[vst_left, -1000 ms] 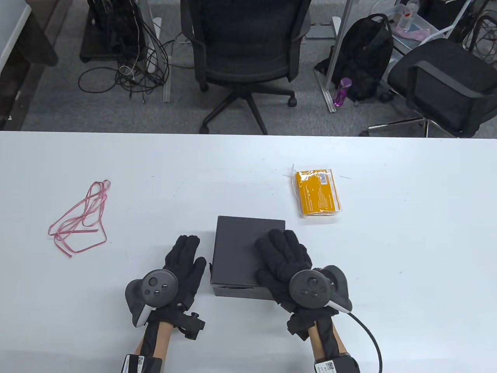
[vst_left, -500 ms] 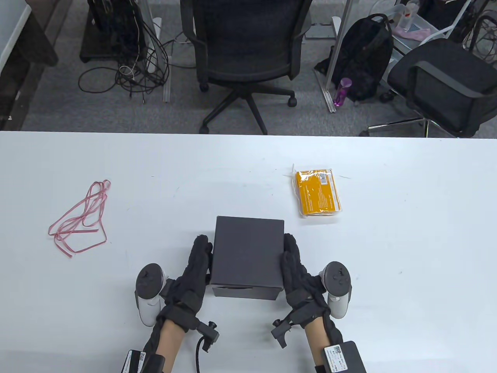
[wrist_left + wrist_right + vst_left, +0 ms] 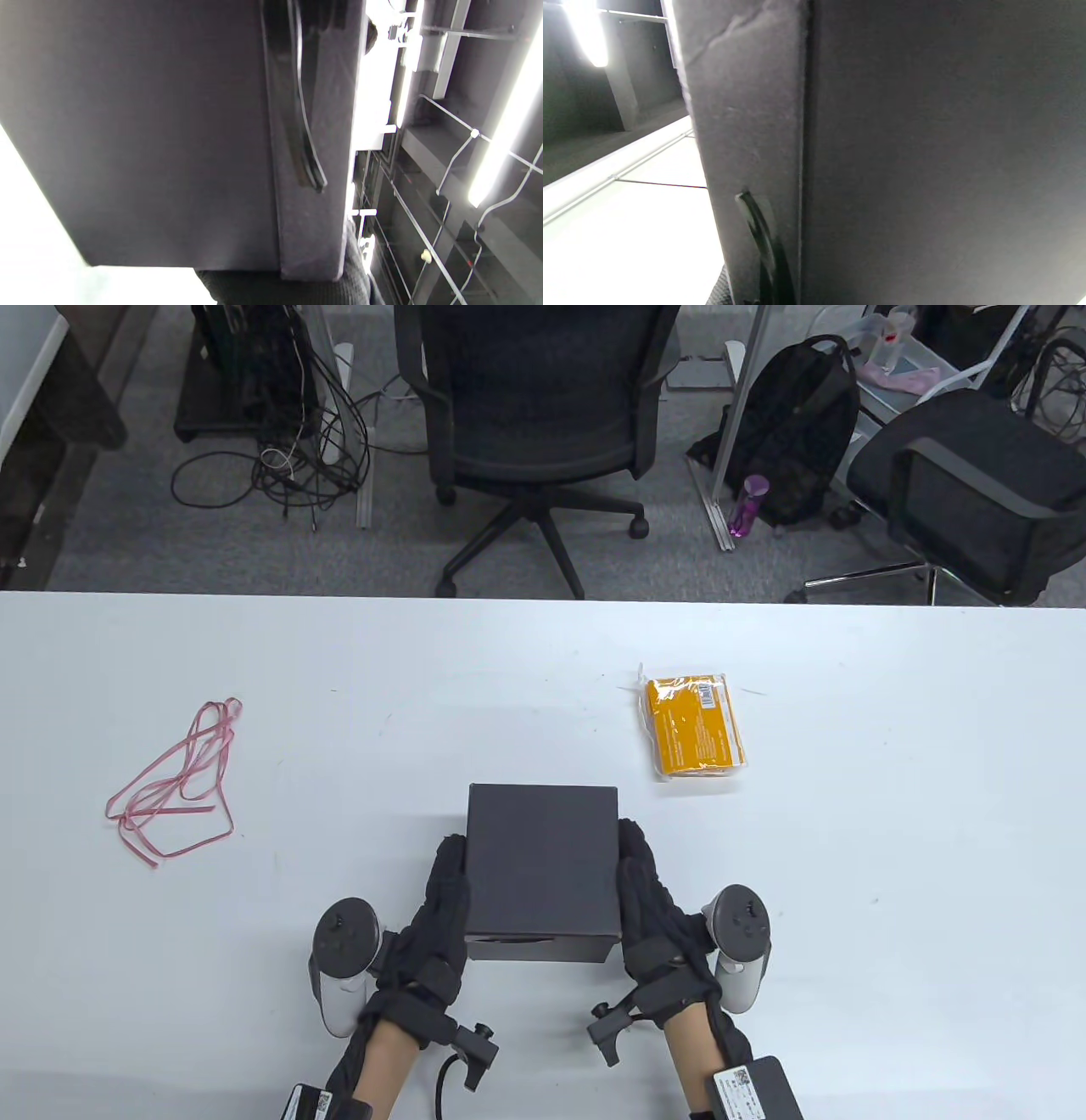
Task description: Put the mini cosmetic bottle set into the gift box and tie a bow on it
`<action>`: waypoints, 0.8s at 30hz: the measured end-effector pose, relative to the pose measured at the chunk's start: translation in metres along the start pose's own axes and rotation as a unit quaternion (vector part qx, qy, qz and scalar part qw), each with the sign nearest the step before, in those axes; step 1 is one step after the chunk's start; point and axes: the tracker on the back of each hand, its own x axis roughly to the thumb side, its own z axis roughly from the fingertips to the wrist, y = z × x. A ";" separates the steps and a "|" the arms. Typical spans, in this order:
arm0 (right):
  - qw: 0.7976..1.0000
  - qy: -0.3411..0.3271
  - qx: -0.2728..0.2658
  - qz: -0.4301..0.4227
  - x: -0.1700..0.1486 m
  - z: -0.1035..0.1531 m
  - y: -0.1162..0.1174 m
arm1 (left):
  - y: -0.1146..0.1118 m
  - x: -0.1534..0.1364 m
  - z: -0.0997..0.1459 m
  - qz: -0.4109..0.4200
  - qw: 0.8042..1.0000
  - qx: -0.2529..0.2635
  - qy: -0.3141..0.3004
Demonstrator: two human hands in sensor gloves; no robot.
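The black gift box stands closed on the white table near its front edge. My left hand lies edge-on against the box's left side and my right hand against its right side, fingers straight along the walls. Both wrist views are filled by the box's dark walls, and a glossy black strip shows on its near face. The mini cosmetic bottle set, an orange packet in clear wrap, lies behind and to the right of the box. A thin pink ribbon lies loose at the far left.
The white table runs the full width, with its far edge at mid-frame. Beyond it are two office chairs, a black backpack and floor cables. Cables hang from both wrists near the table's front edge.
A second ago my right hand lay palm-down on the lid and my left lay flat on the table. Both have turned edge-on and closed against the box's sides; the box has shifted slightly.
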 end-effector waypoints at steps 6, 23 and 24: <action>1.000 0.009 -0.021 -0.018 -0.001 0.001 -0.002 | 0.005 -0.002 -0.002 -0.009 0.999 0.030 0.019; 0.999 0.007 0.013 0.039 0.007 -0.003 -0.007 | 0.008 0.003 -0.004 -0.030 0.999 0.009 0.006; 0.999 0.008 0.014 0.040 0.007 -0.003 -0.008 | 0.008 0.003 -0.004 -0.030 1.000 0.007 0.006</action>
